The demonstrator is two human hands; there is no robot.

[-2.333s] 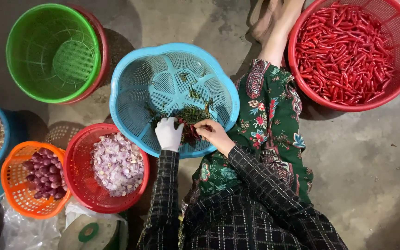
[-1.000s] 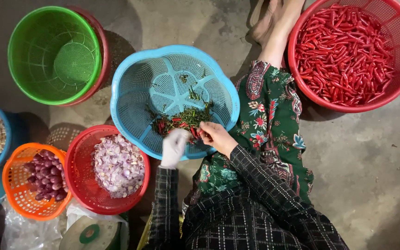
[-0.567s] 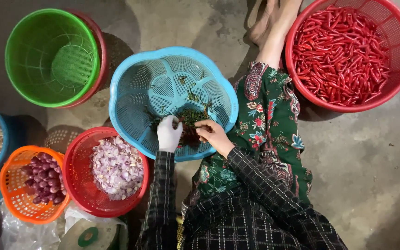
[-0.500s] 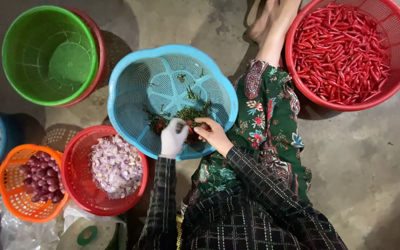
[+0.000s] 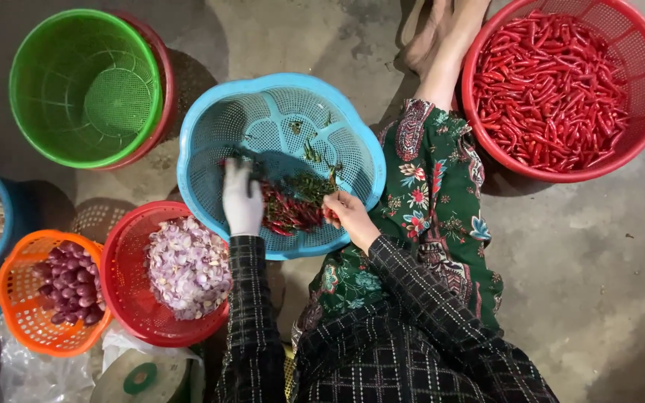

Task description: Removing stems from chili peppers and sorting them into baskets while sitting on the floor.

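A: Location of the chilies [image 5: 293, 213]?
B: Heaped with green stems [image 5: 311, 183] in the near half of the blue basket [image 5: 278, 112], on a bare grey concrete floor [image 5: 584, 254]. Long axes mixed, mostly slanting from upper left to lower right.

A: Left hand [image 5: 242, 200]?
B: White-gloved, laid over the left edge of the heap, fingers together and slightly curled, pointing away from the body. Contents of grip: cannot tell.

A: Right hand [image 5: 349, 216]?
B: Bare, at the right edge of the heap, fingers narrowly pinched on something red, too small to identify.

A: Surroundings?
B: Empty green basket [image 5: 76, 82] far left. Red basket of peeled shallots [image 5: 188, 265] just beside the blue basket, touching its rim. Orange basket of whole shallots [image 5: 69, 280] further left. Large red basket of chilies [image 5: 561, 82] beyond the right knee.
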